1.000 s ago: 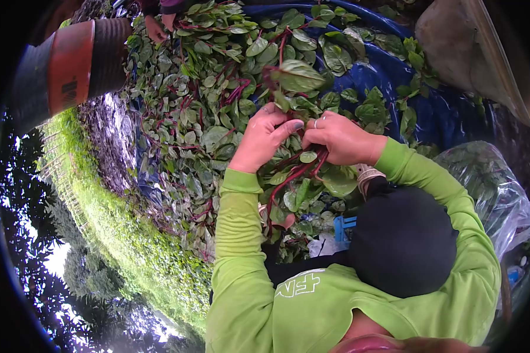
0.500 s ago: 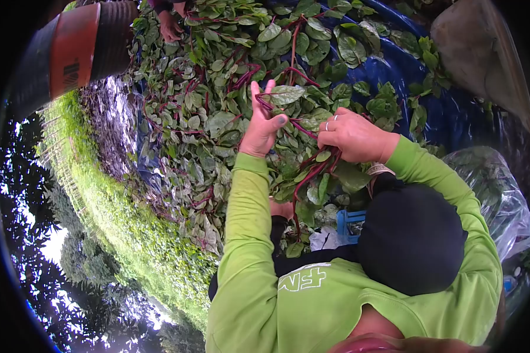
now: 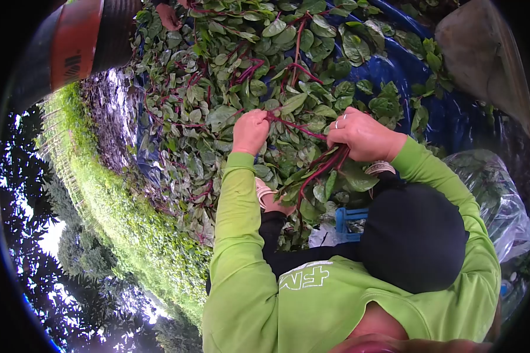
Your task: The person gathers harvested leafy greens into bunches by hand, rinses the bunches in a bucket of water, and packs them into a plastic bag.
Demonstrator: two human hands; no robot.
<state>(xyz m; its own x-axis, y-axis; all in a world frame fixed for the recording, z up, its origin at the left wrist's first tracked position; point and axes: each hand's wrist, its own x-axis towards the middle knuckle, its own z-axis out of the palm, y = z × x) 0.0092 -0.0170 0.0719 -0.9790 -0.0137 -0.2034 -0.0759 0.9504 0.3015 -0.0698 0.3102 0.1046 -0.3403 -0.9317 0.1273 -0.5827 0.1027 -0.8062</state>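
A purple-red Malabar spinach stem [image 3: 300, 127] with green leaves stretches between my two hands. My left hand [image 3: 251, 132] is closed, its fingers pinching the left end of the stem. Wrapped around the other end is my right hand [image 3: 368, 136], with rings on a finger. It also grips a bunch of cut stems [image 3: 327, 167], which hang below it with their leaves. Under both hands lies a thick spread of loose leafy vines [image 3: 218, 126].
A blue tarp [image 3: 388, 73] lies beneath the vines. Around me are a black-and-red drum [image 3: 73, 50], a grey-brown container [image 3: 483, 56], a clear plastic bag [image 3: 494, 200] and a blue plastic crate [image 3: 350, 223]. Another person's hand [image 3: 169, 16] reaches in at the top. My dark-clad knee [image 3: 415, 238] is close below.
My left hand has gone from spread fingers to a closed pinch on the stem, and sits slightly lower. My right hand has shifted slightly right, keeping its bunch.
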